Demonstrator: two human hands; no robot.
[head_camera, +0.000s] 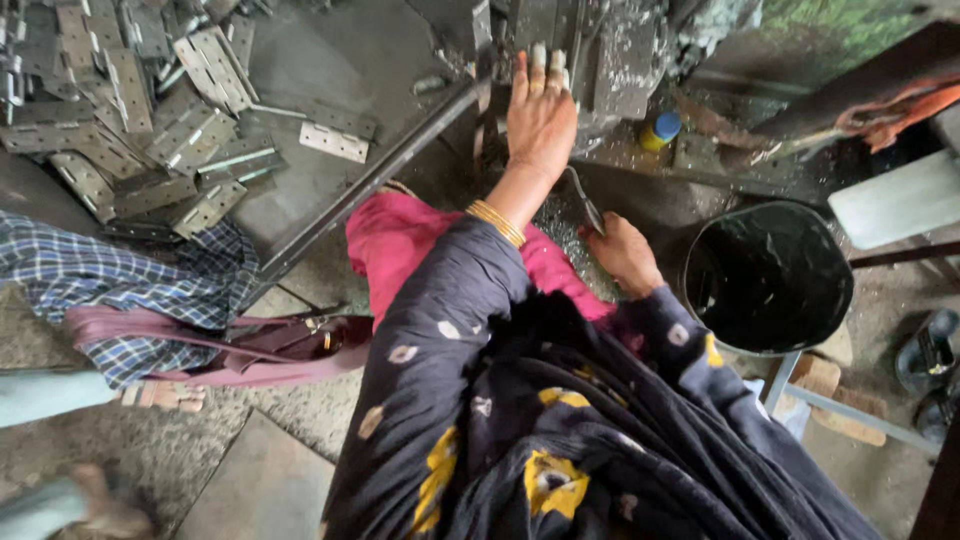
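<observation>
My left hand (540, 112), with gold bangles on the wrist, reaches forward and lies flat with its fingers stretched out on the grey metal parts of a press machine (620, 60). My right hand (625, 255) is lower and closer to my body, closed around the end of a thin dark metal lever (582, 200) that rises toward the machine. Metal chips cover the surface between my hands. Whatever lies under my left fingertips is hidden.
A heap of grey metal hinge plates (150, 110) covers the bench at upper left. A black bucket (768, 275) stands to the right of my right hand. A small yellow bottle with a blue cap (660, 128), a checked cloth (110, 280), a pink bag (270, 350) and sandals (925, 350) lie around.
</observation>
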